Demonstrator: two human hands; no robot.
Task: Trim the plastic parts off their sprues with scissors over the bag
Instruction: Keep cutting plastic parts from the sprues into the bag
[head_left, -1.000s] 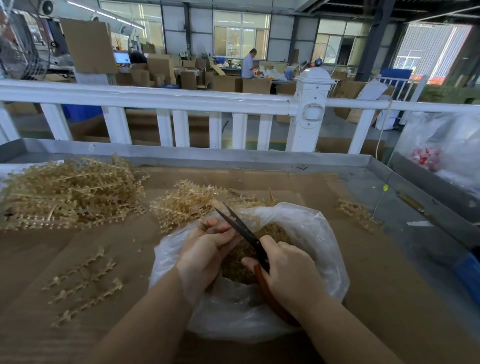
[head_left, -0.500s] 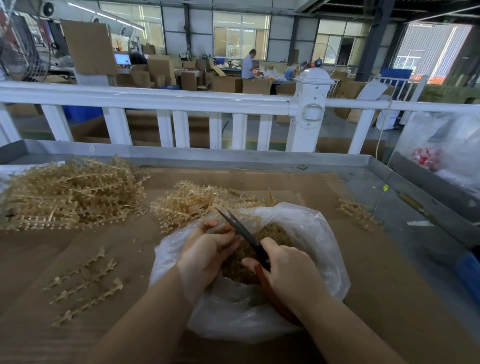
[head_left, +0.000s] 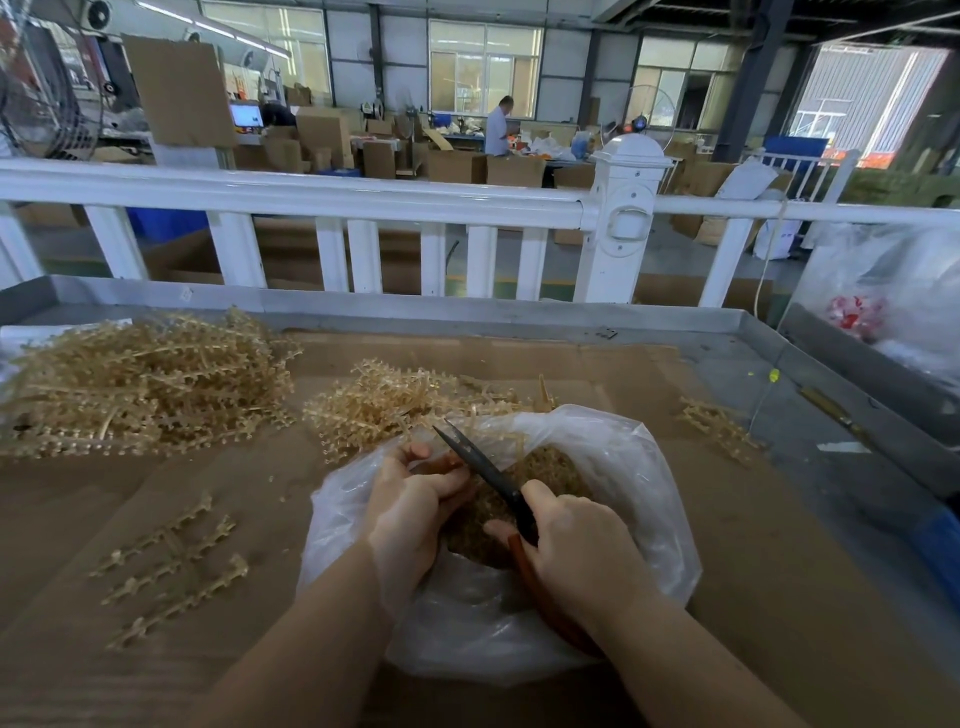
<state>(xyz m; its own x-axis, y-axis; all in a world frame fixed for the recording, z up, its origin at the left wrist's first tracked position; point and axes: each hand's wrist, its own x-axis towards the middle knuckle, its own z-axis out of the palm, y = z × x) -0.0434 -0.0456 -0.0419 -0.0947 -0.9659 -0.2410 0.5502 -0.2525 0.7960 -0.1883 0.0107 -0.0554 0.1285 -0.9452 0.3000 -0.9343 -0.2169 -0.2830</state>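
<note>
The right hand (head_left: 582, 545) grips the scissors (head_left: 488, 475), blades pointing to 11 o'clock beside the left hand (head_left: 410, 506), which pinches a sprue (head_left: 441, 464) over the open bag (head_left: 623, 493) on the worktop (head_left: 779, 597), with sprue piles (head_left: 145, 384) at 10 o'clock.

One wide-angle camera on my head looks forward and down, close over my hands (head_left: 483, 525), the surface (head_left: 779, 597) spreading beyond.

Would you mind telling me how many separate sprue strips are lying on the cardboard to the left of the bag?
3 sprue strips: far, middle, near, lying side by side. None seems hidden.
</note>
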